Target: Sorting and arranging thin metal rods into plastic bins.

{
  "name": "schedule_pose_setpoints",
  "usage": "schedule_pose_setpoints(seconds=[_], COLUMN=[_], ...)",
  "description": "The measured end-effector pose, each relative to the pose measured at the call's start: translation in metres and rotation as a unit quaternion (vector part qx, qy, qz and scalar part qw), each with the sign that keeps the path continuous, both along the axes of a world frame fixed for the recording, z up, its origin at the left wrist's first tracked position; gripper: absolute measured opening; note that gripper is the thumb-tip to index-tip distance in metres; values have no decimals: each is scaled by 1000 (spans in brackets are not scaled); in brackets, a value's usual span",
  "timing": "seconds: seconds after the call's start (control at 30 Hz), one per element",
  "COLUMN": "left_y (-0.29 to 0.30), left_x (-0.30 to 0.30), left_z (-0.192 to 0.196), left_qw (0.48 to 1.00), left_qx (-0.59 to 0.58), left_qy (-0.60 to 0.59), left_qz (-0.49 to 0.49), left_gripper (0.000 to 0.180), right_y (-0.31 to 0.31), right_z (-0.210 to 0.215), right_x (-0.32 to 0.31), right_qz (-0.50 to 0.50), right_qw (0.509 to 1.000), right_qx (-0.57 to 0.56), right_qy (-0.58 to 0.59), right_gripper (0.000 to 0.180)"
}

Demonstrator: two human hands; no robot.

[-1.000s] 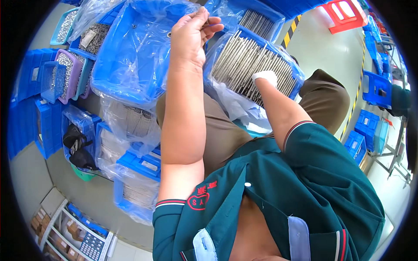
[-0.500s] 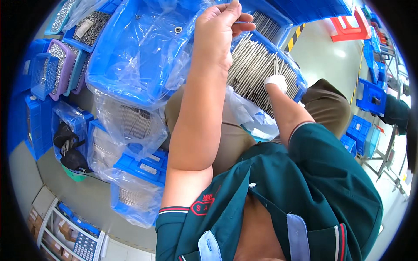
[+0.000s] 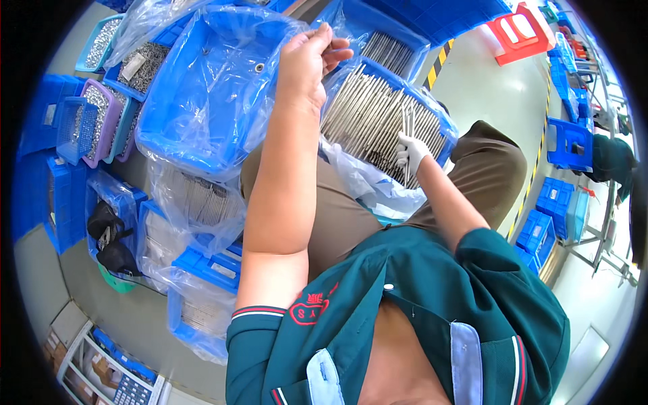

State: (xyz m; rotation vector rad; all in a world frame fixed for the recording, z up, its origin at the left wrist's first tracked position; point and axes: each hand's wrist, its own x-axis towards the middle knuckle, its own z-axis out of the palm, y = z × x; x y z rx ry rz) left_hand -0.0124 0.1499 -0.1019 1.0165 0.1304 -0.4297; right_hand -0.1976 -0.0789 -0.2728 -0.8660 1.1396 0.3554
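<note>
My left hand (image 3: 307, 64) is bare and raised between two blue bins, its thumb and fingers curled together. What lies in that pinch, if anything, is too small to make out. Slim metal rods (image 3: 364, 111) fill a plastic-lined blue bin (image 3: 449, 128) in front of my knees. Over the right part of this pile, my right hand (image 3: 413, 150), in a white glove, is closed around a few rods (image 3: 408, 116) that stand out slightly from the rest. A larger blue bin (image 3: 196, 88) lined with clear plastic lies left of my left hand, with a small ring (image 3: 259, 67) on its lining.
Behind the rod bin sits another blue bin with darker rods (image 3: 388, 52). Small baskets of metal parts (image 3: 101, 111) stand at the left. Bagged bins (image 3: 202, 196) are beside my left leg. A red plastic stool (image 3: 520, 34) stands at the far right.
My gloved hand has lifted slightly from the pile, with a few rods now showing in its grip. My left hand stays raised and curled. The whole view has shifted a little.
</note>
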Motion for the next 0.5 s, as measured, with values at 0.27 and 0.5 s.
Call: schedule_pose_setpoints(seconds=[0.27,0.5], left_y=[-48,-96], left_x=[-42,-94], left_z=[-55,-13], left_qw=[986,922], left_qx=[-54,-322], left_qy=[110,181], left_qz=[-116,-113], left_gripper=[39,45], right_y=[26,58], right_z=[162,239], right_x=[54,67], right_qz=[-38,-95], right_qw=[922,790], right_qx=[-75,-200], right_qy=[-377,-572], right_gripper=[26,16])
